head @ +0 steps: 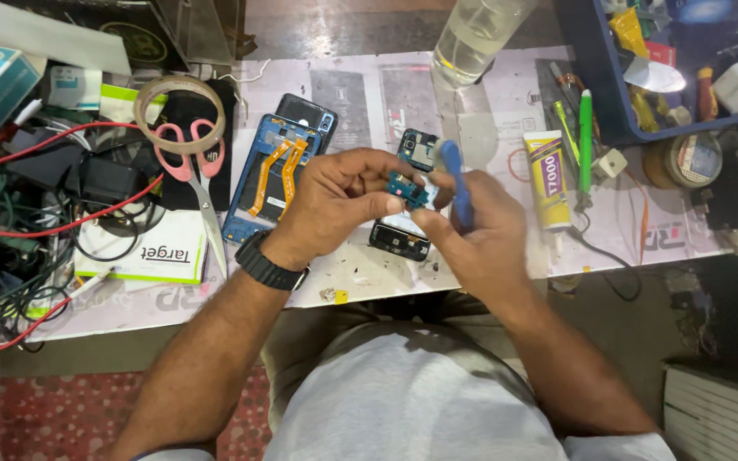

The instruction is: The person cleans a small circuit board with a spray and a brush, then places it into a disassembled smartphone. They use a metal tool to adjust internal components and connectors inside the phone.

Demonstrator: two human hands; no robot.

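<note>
Left hand: the left hand (335, 201), a black watch (271, 265) on its wrist, is raised over the tabletop (386, 277); its fingers are pinched together on a small blue circuit board (409, 189), thumb below and fingertips above.
Right hand: the right hand (480, 226) meets the left at the board; its fingers are closed around a blue plastic pry tool (457, 183), which stands nearly upright with its upper end just beside the board.
Circuit board: held in the air between both hands, above the middle of the tabletop, touching the left fingertips.
Under the hands: a dark phone part (399, 239) lies flat on the tabletop just below the board, partly hidden by the hands.
Behind the hands: a second small phone part (418, 147) lies just past the pry tool; a blue phone frame (266, 175) with orange ribbon cables lies to the left, close to the left hand.
Left side: pink-handled scissors (196, 166) lie beside the frame, a roll of clear tape (178, 111) over their handles, and red and black cables (36, 201) are tangled further left.
Right side: a tube of glue (547, 175) and a green pen-shaped tool (586, 137) lie well apart from the right hand.
Far edge: a clear plastic bottle (476, 34) stands at the back; a blue tray (608, 94) of small tools sits at the far right.
</note>
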